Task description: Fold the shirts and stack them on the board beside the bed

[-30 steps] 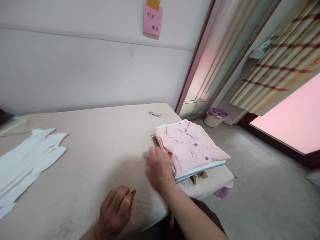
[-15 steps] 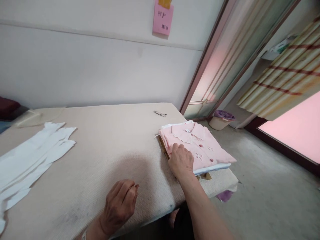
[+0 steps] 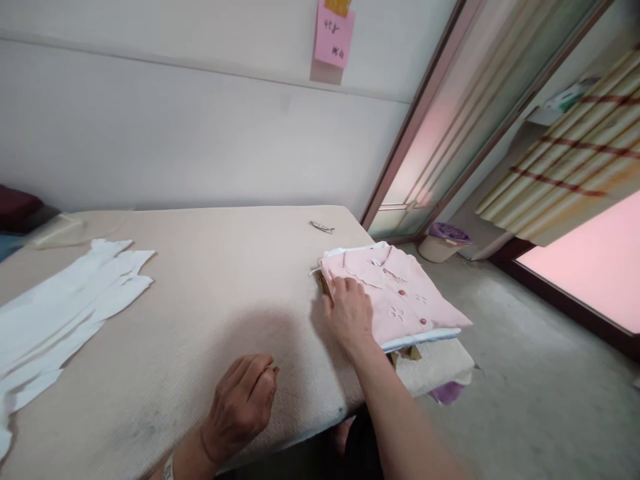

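A folded pink shirt (image 3: 400,293) with a collar, reddish buttons and cut-out flower patterns lies on top of a stack of folded garments at the table's right end. My right hand (image 3: 350,310) rests on the shirt's left edge, fingers stretched over the fabric and thumb at the side. White and bluish cloth layers (image 3: 423,339) show beneath, with a brown piece (image 3: 414,352) under them. My left hand (image 3: 243,397) hovers near the front edge of the table, closed, its fingers curled together. Whatever it might hold is hidden.
White cut pieces (image 3: 75,300) lie along the left of the cloth-covered table (image 3: 210,267). Small thread snips (image 3: 321,227) sit near the back edge. A pink note (image 3: 334,33) hangs on the wall. Beyond the table's right end, a bin (image 3: 443,241) stands on the floor.
My right hand has shifted slightly left on the pink shirt, and its fingers have straightened from a more curled shape. The left hand has hardly moved.
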A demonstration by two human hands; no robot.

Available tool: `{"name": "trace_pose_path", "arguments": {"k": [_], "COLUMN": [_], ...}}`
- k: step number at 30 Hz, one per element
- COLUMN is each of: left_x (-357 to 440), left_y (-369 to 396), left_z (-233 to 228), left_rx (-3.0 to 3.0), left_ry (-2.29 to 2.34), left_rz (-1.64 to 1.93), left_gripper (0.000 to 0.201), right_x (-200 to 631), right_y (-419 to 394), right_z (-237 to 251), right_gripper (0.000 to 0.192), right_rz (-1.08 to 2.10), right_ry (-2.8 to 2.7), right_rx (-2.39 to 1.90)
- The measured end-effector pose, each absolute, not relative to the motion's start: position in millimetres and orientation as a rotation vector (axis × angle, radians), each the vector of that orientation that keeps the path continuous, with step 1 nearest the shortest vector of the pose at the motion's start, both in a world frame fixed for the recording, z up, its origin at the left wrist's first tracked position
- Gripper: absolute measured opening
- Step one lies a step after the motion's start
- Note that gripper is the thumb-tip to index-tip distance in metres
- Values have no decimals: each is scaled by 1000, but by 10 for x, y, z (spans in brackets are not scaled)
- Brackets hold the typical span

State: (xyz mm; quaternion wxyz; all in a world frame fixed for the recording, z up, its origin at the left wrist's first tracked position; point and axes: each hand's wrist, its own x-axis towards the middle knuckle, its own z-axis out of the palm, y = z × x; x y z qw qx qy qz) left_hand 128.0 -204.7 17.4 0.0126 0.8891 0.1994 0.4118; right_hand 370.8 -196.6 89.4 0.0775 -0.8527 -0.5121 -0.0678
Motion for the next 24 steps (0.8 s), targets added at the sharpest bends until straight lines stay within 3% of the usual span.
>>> {"name": "trace_pose_path", "arguments": {"k": [8,16,24], "left_x": [1304,1280,1253], "left_y": [-2017,-2023,-1890], "left_z": [122,133,100], "left_rx": [2798,2809,2952], "left_ry": [617,620,941], "left_rz": [1234,1179,830], "left_gripper": [21,18,19], "right_x": [2959,2857,2918], "right_y": [-1988,-1981,-1989], "right_z": [576,452,509], "right_gripper": [18,18,19], "right_rz": [197,249,247], "right_ry": [-1992,-2052,-2005], "right_rx": [-2212,-2208,-2314]}}
